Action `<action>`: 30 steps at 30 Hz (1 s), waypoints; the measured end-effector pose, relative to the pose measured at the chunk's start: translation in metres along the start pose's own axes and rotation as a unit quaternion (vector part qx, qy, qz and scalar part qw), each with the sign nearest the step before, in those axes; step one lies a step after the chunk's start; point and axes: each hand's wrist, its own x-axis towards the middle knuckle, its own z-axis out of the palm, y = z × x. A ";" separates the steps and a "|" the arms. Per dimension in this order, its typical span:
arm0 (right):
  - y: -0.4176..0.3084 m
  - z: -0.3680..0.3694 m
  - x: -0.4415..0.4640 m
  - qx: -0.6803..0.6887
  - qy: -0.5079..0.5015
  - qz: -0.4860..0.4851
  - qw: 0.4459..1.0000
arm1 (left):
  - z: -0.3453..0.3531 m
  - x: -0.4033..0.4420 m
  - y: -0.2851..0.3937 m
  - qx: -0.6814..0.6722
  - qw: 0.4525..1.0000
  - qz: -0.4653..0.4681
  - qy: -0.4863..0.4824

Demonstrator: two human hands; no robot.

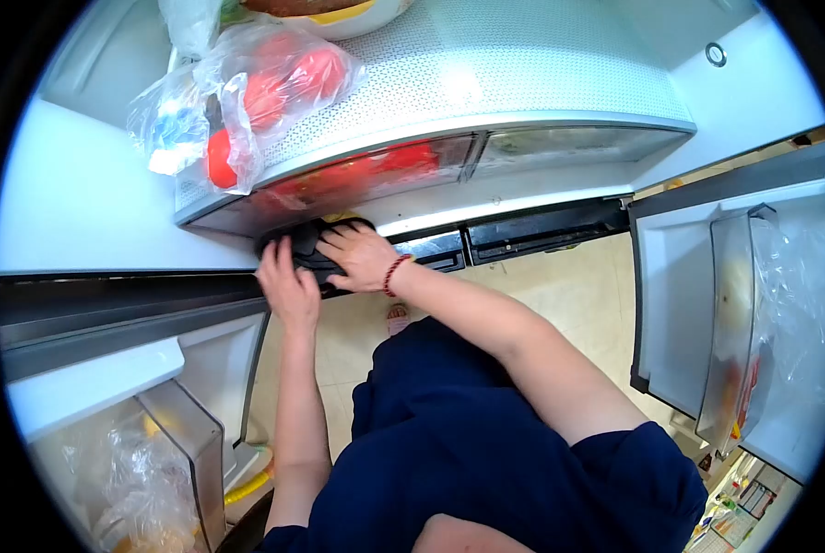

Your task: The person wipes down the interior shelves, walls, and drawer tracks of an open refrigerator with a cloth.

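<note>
Just below the left drawer front, a crumpled black bag (309, 241) lies at the refrigerator's front edge, with something yellow (343, 219) showing at its top. My left hand (288, 288) grips its left side, fingertips partly hidden in the dark folds. From the right, my right hand (362, 258) holds the same bag, its fingers bent over the black material. A red braided bracelet (394, 275) circles the right wrist. What is inside the bag is mostly hidden.
Above are a patterned glass shelf (523, 74), a clear bag of red round items (279, 88) and a bowl (357, 20). Two clear drawers (569, 143) sit beneath. Open doors with loaded bins flank me, left (191, 424) and right (730, 313).
</note>
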 end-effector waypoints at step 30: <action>-0.023 0.026 -0.007 0.228 -0.233 -0.025 0.945 | -0.019 -0.040 -0.004 0.016 0.922 -0.217 -0.320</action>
